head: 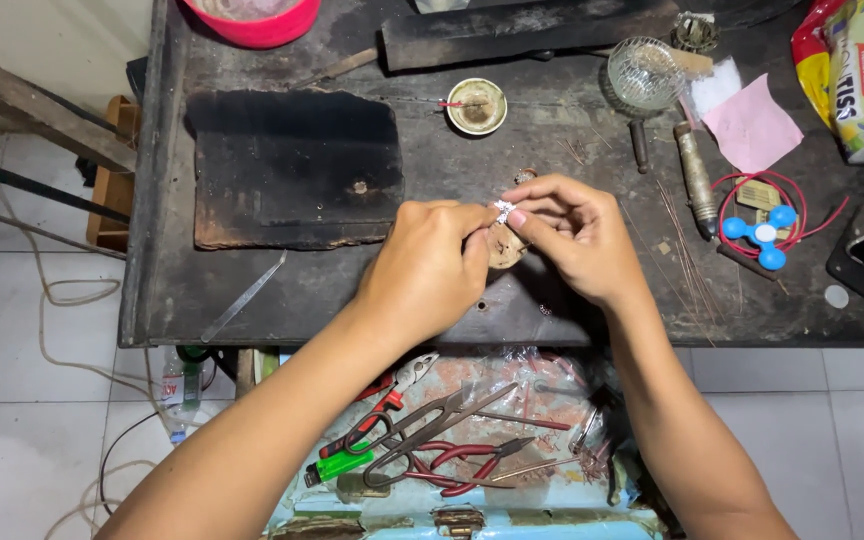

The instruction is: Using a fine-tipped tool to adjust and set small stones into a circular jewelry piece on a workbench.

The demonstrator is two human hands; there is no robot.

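Observation:
My left hand and my right hand meet over the middle of a dark, scorched workbench. Between the fingertips of both hands sits a small shiny silver piece, pinched from either side. Just under the fingers lies a small round wooden block, partly hidden by the hands. Both forearms reach up from the lower edge of the view.
A charred black slab lies left of the hands. A small bowl, a glass dish, a wooden-handled tool, a blue spinner and thin wires sit at the back and right. An open drawer below holds pliers, shears and a green lighter.

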